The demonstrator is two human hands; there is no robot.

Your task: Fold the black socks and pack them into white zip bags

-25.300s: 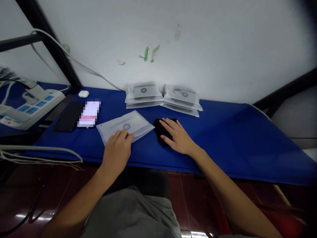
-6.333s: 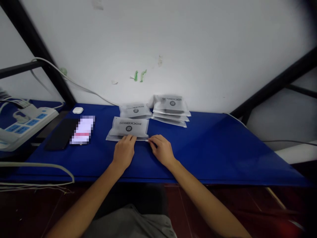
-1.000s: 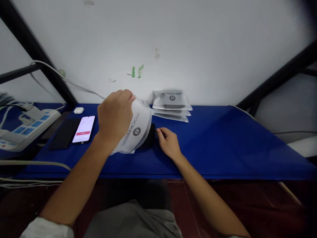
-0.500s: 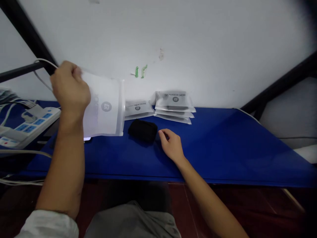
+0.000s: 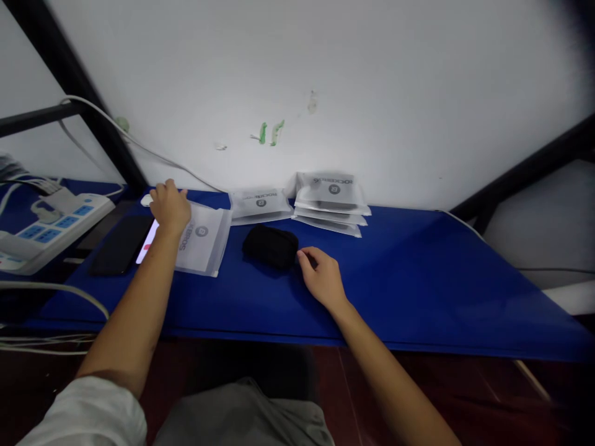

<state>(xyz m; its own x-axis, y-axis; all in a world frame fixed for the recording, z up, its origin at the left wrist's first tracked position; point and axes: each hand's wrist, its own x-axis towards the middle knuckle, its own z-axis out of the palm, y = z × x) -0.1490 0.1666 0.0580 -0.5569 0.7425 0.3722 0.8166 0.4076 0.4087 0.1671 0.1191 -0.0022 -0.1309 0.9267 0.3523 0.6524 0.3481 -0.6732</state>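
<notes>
"What changed?"

"Nearest, I saw the right hand (image 5: 324, 277), fingers curled, beside the black pouch (image 5: 270, 248), unbagged on the blue table (image 5: 418, 279); beyond, the left hand (image 5: 170, 208) had lowered the flat ROCKBROS bag (image 5: 199, 248)."

"Grips?"

"I couldn't tell, either hand."

1. Pouch (image 5: 270, 246) on table (image 5: 418, 279), between loose bag (image 5: 204, 238) and right hand (image 5: 320, 275);
2. left hand (image 5: 170, 207) at loose bag's far-left corner;
3. stacked bags (image 5: 331, 201) behind;
4. phones (image 5: 121, 244) left;
5. power strip (image 5: 60, 232) farther left
</notes>
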